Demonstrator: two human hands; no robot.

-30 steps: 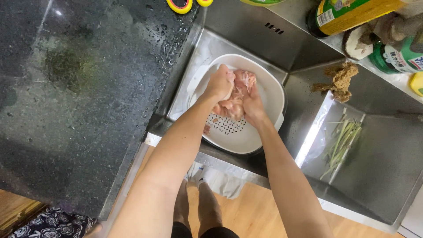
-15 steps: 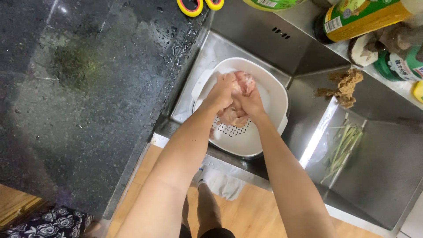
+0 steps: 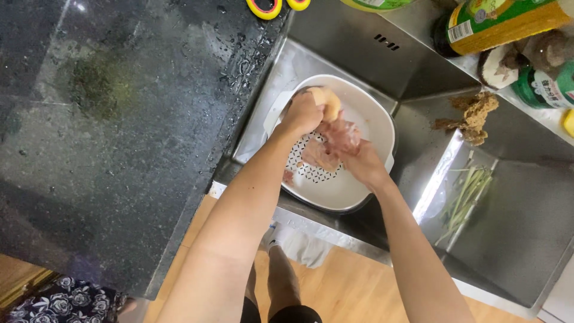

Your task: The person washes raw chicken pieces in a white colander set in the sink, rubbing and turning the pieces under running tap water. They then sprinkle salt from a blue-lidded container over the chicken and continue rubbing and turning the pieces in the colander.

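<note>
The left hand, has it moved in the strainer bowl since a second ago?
Yes. The left hand has drawn away from the right hand, toward the white strainer bowl's far-left rim, holding raw meat.

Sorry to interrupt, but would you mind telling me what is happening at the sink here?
A person is handling pieces of raw meat with both bare hands over a white colander basin that sits in the steel sink. The left hand is closed around one piece near the basin's far edge, and the right hand holds another above the perforated bottom. The dark countertop alongside is wet.

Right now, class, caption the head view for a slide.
Both hands handle raw meat in a white colander over the sink.
</note>
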